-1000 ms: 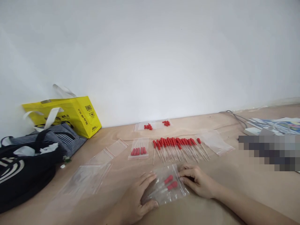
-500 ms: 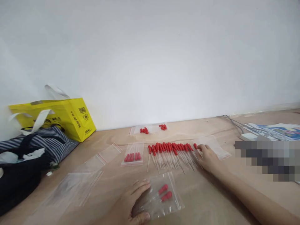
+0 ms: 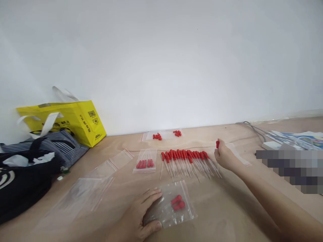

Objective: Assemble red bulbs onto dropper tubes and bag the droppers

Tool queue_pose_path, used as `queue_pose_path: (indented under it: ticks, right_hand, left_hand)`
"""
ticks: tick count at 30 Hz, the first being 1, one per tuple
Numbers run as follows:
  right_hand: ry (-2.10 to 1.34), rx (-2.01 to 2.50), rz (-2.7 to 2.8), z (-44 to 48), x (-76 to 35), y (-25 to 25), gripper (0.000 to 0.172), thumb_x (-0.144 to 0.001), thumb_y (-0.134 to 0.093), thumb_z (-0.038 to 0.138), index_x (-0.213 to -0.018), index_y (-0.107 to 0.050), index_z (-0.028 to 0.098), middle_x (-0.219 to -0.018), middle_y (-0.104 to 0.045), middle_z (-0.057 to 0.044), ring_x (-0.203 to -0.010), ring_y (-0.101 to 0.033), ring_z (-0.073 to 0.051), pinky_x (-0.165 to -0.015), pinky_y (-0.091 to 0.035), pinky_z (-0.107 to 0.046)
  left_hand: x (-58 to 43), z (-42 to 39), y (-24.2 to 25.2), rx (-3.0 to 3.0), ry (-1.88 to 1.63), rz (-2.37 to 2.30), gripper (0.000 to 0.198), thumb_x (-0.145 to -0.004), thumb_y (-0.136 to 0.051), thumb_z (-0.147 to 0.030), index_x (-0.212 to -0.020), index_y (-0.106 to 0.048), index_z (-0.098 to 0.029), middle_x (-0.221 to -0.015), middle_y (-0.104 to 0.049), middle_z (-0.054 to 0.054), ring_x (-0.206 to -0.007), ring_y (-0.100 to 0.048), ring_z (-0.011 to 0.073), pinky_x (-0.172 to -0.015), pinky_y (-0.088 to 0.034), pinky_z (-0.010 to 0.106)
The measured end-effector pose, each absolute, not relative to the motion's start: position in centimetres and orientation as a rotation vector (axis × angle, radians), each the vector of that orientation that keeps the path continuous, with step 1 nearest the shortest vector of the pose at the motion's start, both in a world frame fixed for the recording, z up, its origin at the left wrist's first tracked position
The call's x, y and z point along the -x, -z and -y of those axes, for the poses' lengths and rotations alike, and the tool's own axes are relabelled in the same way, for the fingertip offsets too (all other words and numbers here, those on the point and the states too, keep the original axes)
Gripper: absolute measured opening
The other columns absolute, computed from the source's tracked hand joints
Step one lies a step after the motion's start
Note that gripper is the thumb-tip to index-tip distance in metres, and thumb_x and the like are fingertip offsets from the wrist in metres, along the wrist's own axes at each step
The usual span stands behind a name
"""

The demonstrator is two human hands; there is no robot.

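At the front, my left hand lies with thumb and fingers spread on the left side of a clear zip bag. Two droppers with red rubber bulbs are inside that bag. My right hand is closed in a pinch on a dropper, whose red bulb shows above the fingers; its tube is hidden. Left of that hand, a row of droppers lies on the table, bulbs away from me and thin clear tubes toward me.
A zip bag of several droppers lies left of the row; more bagged droppers lie by the wall. Flat zip bags spread at left, near a yellow bag and a striped bag. Cables and papers are at right.
My right hand has lifted a dropper from the right end of the row and moved slightly up and right. My left hand stays on the zip bag. The view has shifted slightly.
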State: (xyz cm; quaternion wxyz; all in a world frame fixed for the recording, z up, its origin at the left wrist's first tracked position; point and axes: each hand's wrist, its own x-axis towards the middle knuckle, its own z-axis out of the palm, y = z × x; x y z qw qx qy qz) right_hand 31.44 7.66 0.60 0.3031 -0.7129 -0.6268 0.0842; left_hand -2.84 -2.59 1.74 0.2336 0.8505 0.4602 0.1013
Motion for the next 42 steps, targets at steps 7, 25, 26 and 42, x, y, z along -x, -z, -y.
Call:
queue_pose_path:
  ticks: [7, 25, 26, 42]
  right_hand:
    - [-0.859, 1.143, 1.276, -1.2, -25.6, 1.2, 0.046, -0.08, -0.042, 0.046, -0.113, -0.023, 0.021, -0.063, -0.045, 0.005, -0.048, -0.05, -0.012, -0.049, -0.043, -0.027]
    - [-1.158, 1.11, 1.378, 0.2, -20.7, 3.9, 0.036, -0.07, -0.057, 0.046, -0.092, -0.05, 0.018, -0.075, -0.055, -0.001, -0.061, -0.056, -0.013, -0.056, -0.046, -0.026]
    - [-1.17, 1.107, 1.37, 0.2, -20.7, 3.8, 0.037, -0.07, -0.058, 0.044, -0.094, -0.048, 0.018, -0.075, -0.055, -0.001, -0.062, -0.057, -0.013, -0.057, -0.046, -0.026]
    - [-0.2, 1.926, 1.673, -7.4, -28.7, 0.7, 0.02, -0.071, -0.048, 0.026, -0.087, -0.056, 0.015, -0.084, -0.06, -0.009, -0.076, -0.057, -0.019, -0.064, -0.04, -0.026]
  left_hand:
    - [3.2, 2.3, -0.9, -2.349, -0.372, -1.195, 0.053, -0.073, -0.056, -0.04, -0.123, -0.041, -0.028, -0.129, -0.044, 0.004, -0.117, -0.039, 0.0247, -0.098, -0.031, 0.044]
    - [3.8, 1.8, 0.8, -2.367, -0.383, -1.184, 0.062, -0.073, -0.055, -0.043, -0.129, -0.03, -0.028, -0.132, -0.039, 0.005, -0.117, -0.037, 0.0268, -0.098, -0.03, 0.045]
    - [3.7, 1.8, 0.7, -2.367, -0.378, -1.183, 0.062, -0.074, -0.055, -0.043, -0.129, -0.03, -0.028, -0.132, -0.038, 0.005, -0.118, -0.037, 0.0269, -0.098, -0.029, 0.045]
    - [2.8, 2.4, -1.1, -2.35, -0.33, -1.221, 0.061, -0.072, -0.057, -0.038, -0.127, -0.035, -0.023, -0.13, -0.041, 0.007, -0.118, -0.037, 0.0261, -0.099, -0.029, 0.045]
